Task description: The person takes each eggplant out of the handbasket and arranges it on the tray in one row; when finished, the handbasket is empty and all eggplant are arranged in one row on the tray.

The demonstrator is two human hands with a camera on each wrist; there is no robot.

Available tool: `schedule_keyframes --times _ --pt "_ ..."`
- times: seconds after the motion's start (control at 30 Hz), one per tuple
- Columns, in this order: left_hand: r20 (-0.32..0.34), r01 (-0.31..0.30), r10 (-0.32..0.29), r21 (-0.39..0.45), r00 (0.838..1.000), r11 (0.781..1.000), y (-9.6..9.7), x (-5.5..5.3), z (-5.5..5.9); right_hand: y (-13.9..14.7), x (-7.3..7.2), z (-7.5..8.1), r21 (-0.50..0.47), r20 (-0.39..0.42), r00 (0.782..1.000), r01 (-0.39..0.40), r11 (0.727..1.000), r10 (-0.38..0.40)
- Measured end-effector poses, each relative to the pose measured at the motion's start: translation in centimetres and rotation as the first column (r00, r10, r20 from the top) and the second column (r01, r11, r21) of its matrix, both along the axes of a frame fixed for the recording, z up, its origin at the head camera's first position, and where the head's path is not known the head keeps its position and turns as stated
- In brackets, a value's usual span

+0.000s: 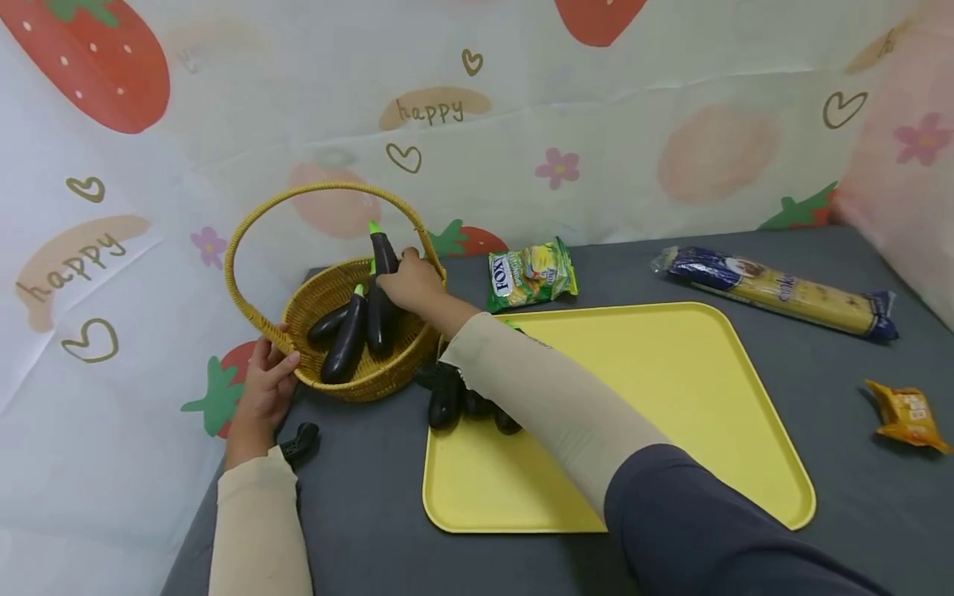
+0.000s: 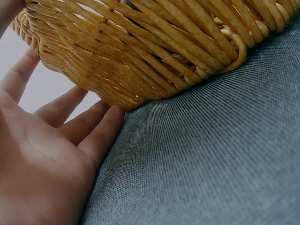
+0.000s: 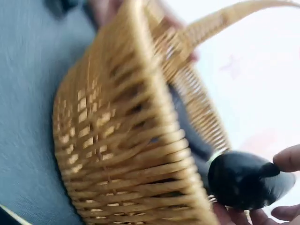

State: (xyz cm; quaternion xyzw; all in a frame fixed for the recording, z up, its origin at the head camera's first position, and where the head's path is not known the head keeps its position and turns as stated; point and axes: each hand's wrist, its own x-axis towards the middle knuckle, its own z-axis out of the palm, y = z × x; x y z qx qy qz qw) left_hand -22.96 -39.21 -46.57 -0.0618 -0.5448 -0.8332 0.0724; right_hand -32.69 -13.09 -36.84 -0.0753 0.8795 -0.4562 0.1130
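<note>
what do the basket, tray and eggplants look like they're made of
Basket: woven wicker or a plastic imitation, slightly glossy; interlaced strands show.
Tray: probably plastic, smooth and satin; even yellow, raised rounded rim.
Eggplants: smooth, shiny, with highlights; real skin or plastic, I can't tell.

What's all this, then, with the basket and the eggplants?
A person is handling eggplants with bare hands. Their right hand holds an eggplant at the wicker basket, while their left hand touches its side. Other eggplants lie in the basket, and more are on the yellow tray, partly hidden by the right arm. A green snack bag, a long blue-and-yellow packet and a small orange packet lie off the tray.
</note>
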Motion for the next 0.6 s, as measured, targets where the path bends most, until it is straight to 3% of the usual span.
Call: schedule_keyframes --times 0.1,0.27,0.43,0.6 --pt "-0.003 -0.007 0.007 -0.006 1.0 1.0 0.1 -0.1 -0.1 2.0 1.3 0.7 -0.165 0.053 0.998 -0.031 0.986 0.041" --pt "-0.018 0.0 0.0 -0.004 1.0 1.0 -0.1 0.2 -0.2 5.4 3.5 0.9 -0.362 0.13 0.983 -0.076 0.929 0.131" --pt "-0.027 0.014 -0.014 0.017 1.0 1.0 0.0 0.4 -0.2 9.3 5.4 0.7 -0.349 0.131 0.98 -0.093 0.932 0.147" --pt "-0.026 0.016 -0.015 0.015 1.0 1.0 0.3 0.3 0.1 14.1 7.1 0.1 -0.299 0.098 0.989 -0.073 0.951 0.107"
